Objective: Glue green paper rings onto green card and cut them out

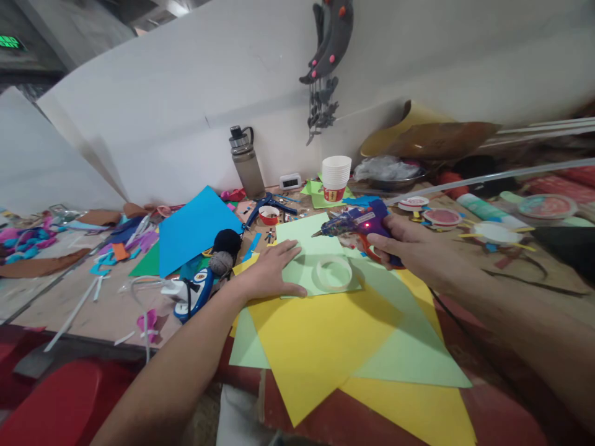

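Note:
My right hand [402,241] is wrapped round the handle of a blue hot glue gun [356,220], whose small red light is lit. Its nozzle points left, over a pale green sheet [302,272]. On that sheet lies a whitish ring [334,274], like a paper or tape ring. My left hand [274,269] rests on the sheet's left edge with fingers spread, holding nothing. Beneath are larger yellow sheets [316,347] and another light green sheet [409,341]. Orange scissor-like handles [367,248] show partly behind the glue gun.
Paper cups [336,176] and a grey bottle [247,164] stand at the back. Left are blue sheets [199,229], dark yarn balls [226,244] and scraps. Paper discs [495,233] lie right. The glue gun's cord [458,322] trails by my right forearm. A red stool [69,402] is lower left.

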Tool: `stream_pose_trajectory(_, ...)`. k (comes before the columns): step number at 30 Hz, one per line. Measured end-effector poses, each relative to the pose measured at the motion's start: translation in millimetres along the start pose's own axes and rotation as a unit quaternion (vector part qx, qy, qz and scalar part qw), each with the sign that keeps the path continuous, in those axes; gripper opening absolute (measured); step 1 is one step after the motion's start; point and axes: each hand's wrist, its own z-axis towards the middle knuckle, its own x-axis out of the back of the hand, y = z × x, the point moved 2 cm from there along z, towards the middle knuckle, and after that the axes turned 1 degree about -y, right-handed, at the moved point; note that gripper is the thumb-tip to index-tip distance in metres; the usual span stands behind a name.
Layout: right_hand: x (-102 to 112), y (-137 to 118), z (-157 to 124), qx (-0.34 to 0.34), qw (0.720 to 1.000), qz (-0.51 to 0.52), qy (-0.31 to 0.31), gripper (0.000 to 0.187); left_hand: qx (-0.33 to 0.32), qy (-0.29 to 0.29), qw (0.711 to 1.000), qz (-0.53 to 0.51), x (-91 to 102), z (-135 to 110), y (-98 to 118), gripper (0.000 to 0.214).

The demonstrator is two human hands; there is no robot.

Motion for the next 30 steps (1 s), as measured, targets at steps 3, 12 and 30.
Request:
stream_pose_trajectory(3,-2,-1,-1,-0.013,1.000,-0.001,-0.003,0.028,0.000,-0.008,1.000,0.008,-2.5,1,0,0.096)
stream_pose_trajectory(12,-7,12,2,-0.002,0.999,0.042,0.002,0.031,-0.006,0.017,0.999,-0.031,4.3,-1,2,0.072)
stream_pose_trajectory(30,-8,7,2,-0.003,0.999,0.045,0.011,0.029,0.122,0.262,0.952,0.097,69.3,61,-62,0.022)
